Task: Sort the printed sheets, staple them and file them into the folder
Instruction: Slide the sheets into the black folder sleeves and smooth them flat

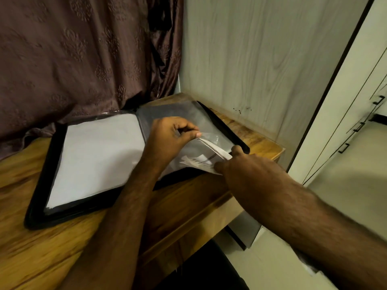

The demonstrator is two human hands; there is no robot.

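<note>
Clear sleeve [211,130] in left hand [169,139], sheets [211,159] in right [247,170]

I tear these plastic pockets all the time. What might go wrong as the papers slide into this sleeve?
The left hand pinches the clear plastic sleeve open by its edge, so pulling harder may tear it. The stapled white printed sheets, pushed in by the right hand, look bent at the mouth and may crease. The open black display folder reaches the wooden table corner and might slide.
</note>
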